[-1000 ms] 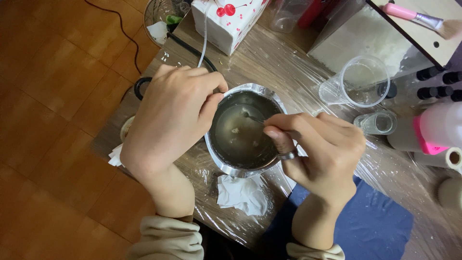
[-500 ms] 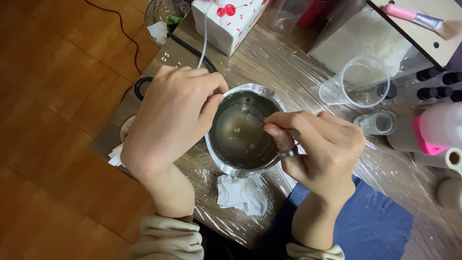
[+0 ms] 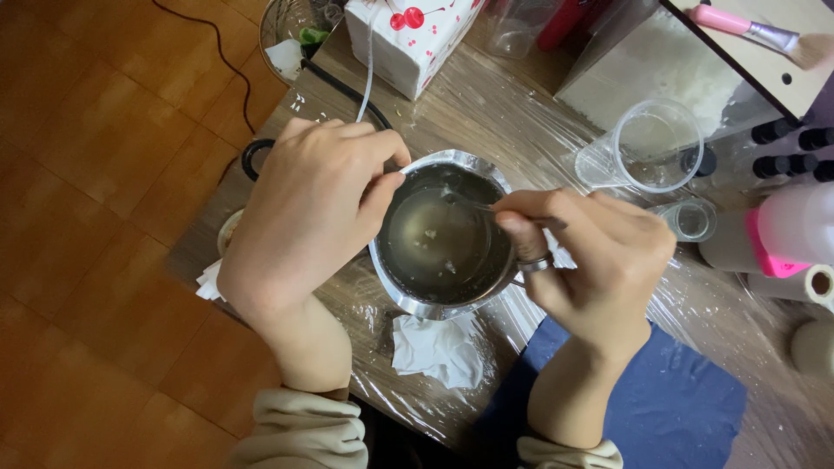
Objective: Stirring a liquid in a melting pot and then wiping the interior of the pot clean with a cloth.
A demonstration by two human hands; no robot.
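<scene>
Metal pot (image 3: 417, 304): silver, cloudy pale liquid
Box (image 3: 408, 39): white, red cherry pattern
Cloth (image 3: 660, 408): dark blue
Counter (image 3: 486, 113): brown wood grain
Bottle (image 3: 782, 234): white, pink band
Brush (image 3: 747, 30): pink handle

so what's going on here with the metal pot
A person is working over a small metal pot of cloudy, pale liquid on a plastic-wrapped table. The left hand grips the pot's rim, while the right hand pinches a thin stirrer whose tip dips into the liquid. A crumpled tissue lies just in front of the pot, and an empty clear measuring cup stands behind the right hand.
</scene>
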